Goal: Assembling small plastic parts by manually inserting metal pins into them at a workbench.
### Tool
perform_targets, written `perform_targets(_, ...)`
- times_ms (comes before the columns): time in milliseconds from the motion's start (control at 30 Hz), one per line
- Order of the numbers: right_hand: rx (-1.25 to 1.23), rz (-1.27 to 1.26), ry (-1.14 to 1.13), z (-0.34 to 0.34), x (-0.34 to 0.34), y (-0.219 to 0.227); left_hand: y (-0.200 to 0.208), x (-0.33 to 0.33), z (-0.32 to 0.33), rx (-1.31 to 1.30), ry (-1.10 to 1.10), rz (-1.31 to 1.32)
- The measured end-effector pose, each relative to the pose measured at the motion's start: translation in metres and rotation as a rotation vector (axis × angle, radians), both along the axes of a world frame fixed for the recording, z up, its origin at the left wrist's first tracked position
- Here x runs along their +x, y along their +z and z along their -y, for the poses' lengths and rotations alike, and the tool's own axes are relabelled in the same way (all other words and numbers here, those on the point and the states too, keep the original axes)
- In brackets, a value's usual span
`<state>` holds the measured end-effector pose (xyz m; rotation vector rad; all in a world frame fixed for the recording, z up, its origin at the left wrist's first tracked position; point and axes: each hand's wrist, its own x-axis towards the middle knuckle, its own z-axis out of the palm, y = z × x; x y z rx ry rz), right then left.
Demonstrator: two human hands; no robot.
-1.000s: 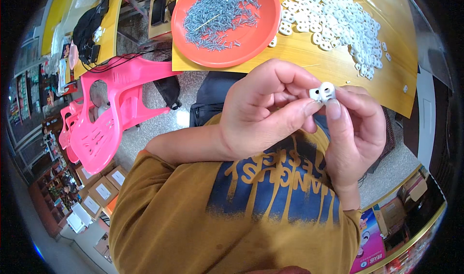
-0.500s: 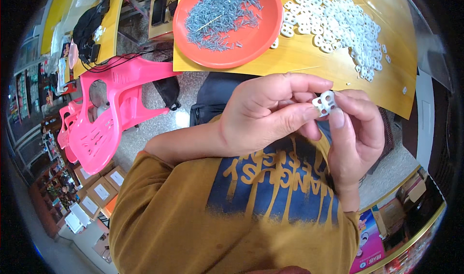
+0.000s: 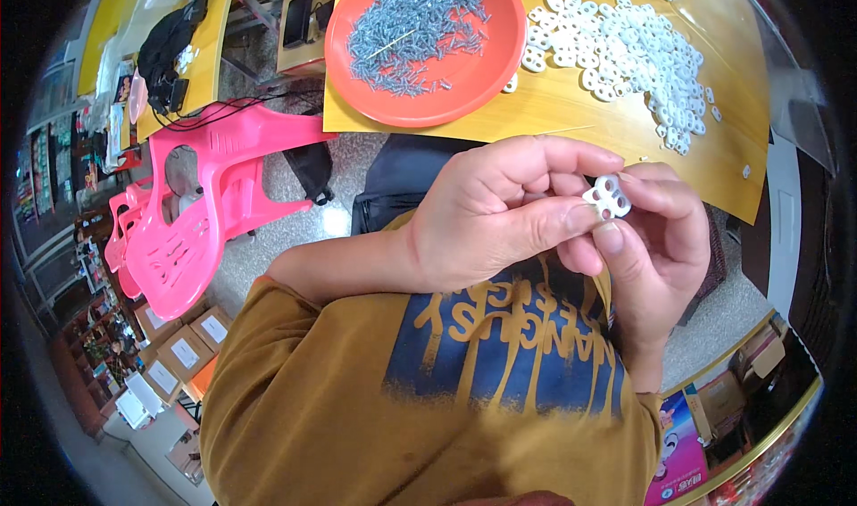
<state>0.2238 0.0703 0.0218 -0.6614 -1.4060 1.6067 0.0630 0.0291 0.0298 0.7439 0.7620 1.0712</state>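
Observation:
My left hand pinches a small white plastic piece with several round holes between thumb and fingers. From the other side my right hand grips the same piece, its thumb below and forefinger above. Both hands hold it in front of my chest, just off the table's near edge. A red-orange round basin on the table holds a heap of small grey screws with a thin stick lying on top. Right of it spreads a pile of similar white plastic pieces.
The yellow table ends just beyond my hands, with a thin stick near its edge. A pink plastic chair stands to the left. Cardboard boxes sit at lower left, and shelves with boxes at lower right.
The white piece has shifted slightly right and turned between my fingers, so more of its holes face up. My right thumb has slid a little down and left along it.

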Motion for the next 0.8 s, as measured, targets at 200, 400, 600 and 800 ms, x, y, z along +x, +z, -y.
perform_targets(200,-0.049,-0.013,-0.004,0.000,0.001,0.001,-0.002,-0.001,-0.001,-0.014,-0.029,0.017)
perform_targets(400,0.040,0.052,-0.024,0.002,0.001,0.000,-0.005,0.000,0.000,-0.013,-0.023,0.067)
perform_targets(600,0.145,0.088,-0.010,0.001,-0.001,-0.004,-0.008,-0.002,0.000,-0.035,-0.035,0.042)
perform_targets(800,0.211,0.077,0.018,0.000,-0.002,-0.012,-0.010,-0.005,0.000,-0.023,-0.066,0.026)
